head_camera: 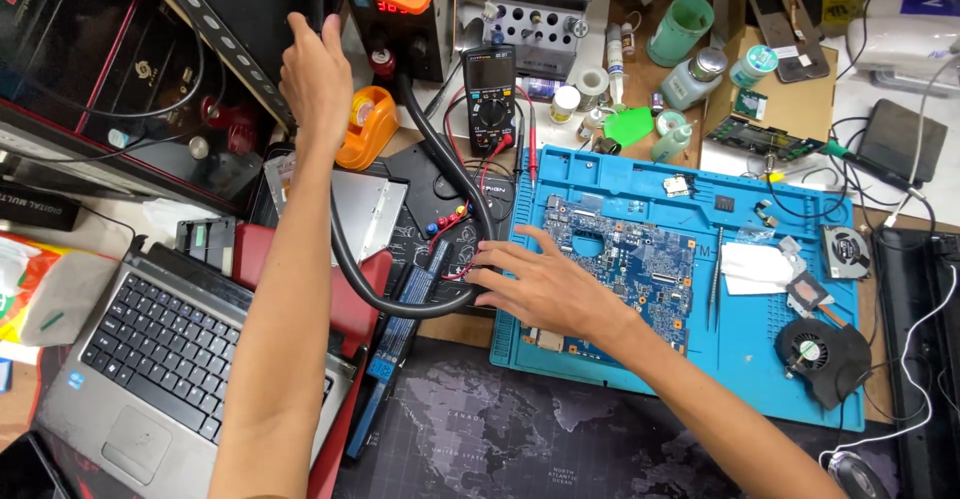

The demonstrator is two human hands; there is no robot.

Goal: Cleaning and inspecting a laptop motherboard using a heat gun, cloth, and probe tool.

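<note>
My left hand [315,74] reaches up and far left, its fingers laid against the edge of a slanted black panel [235,19]; it holds nothing I can see. My right hand [535,284] lies flat with spread fingers on the left edge of a blue work mat [780,359]. Its fingertips touch thin red wires [462,271] beside a thick black hose [400,299]. A blue circuit board [630,259] lies on the mat just right of that hand. A black multimeter [490,99] stands behind, with its red leads trailing down.
An open grey laptop [160,349] sits at the lower left, with a long black battery [400,344] beside it. An orange tape dispenser [365,124] and an orange-topped bench unit [400,19] stand at the back. Tweezers [715,279], a white pad [755,267] and a black fan [815,354] lie on the mat. Bottles and jars crowd the far edge.
</note>
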